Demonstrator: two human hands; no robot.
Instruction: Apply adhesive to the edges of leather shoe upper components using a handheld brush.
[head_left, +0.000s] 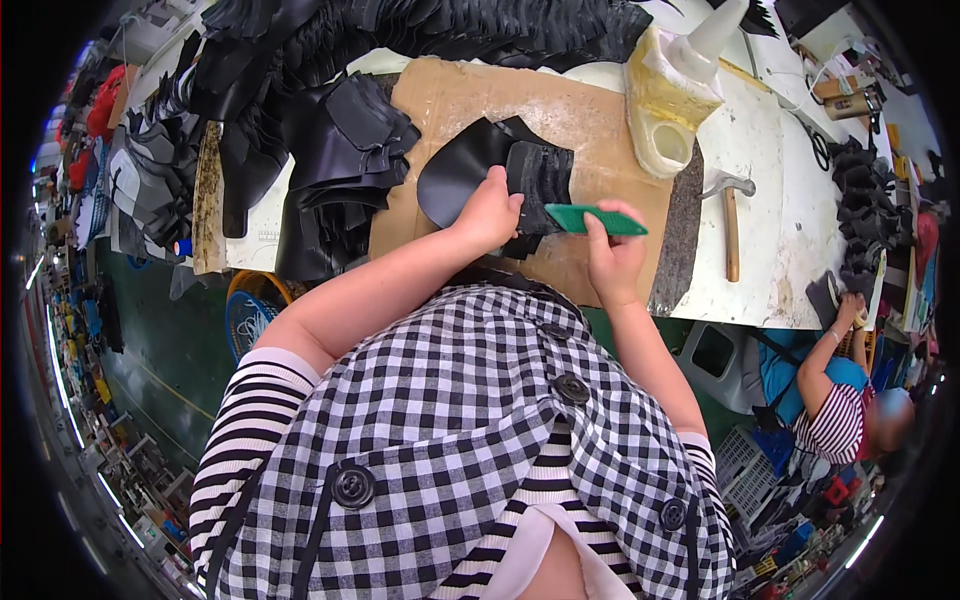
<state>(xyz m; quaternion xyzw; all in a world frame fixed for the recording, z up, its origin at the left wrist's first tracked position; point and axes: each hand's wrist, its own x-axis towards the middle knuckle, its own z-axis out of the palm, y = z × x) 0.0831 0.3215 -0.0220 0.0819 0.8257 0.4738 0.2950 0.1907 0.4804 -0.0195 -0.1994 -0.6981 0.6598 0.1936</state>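
On a sheet of brown cardboard (560, 90) in front of me lies a smooth black leather piece (450, 180) with a stack of smaller ribbed black pieces (545, 170) at its right. My left hand (488, 215) grips the leather close to where the two meet, its thumb on top. Between the thumb and fingers of my right hand (615, 255) is a flat green strip-shaped tool (590, 219). Its left end reaches the lower right edge of the ribbed pieces; whether it touches them, I cannot tell.
Piles of black leather pieces (350, 150) stand left and along the back. A glue-crusted pot (650, 110) holds a white cone-nozzled bottle (705, 45). Right of it lie a hammer (732, 225) and scissors (818, 148). A co-worker (835, 400) sits at the far right.
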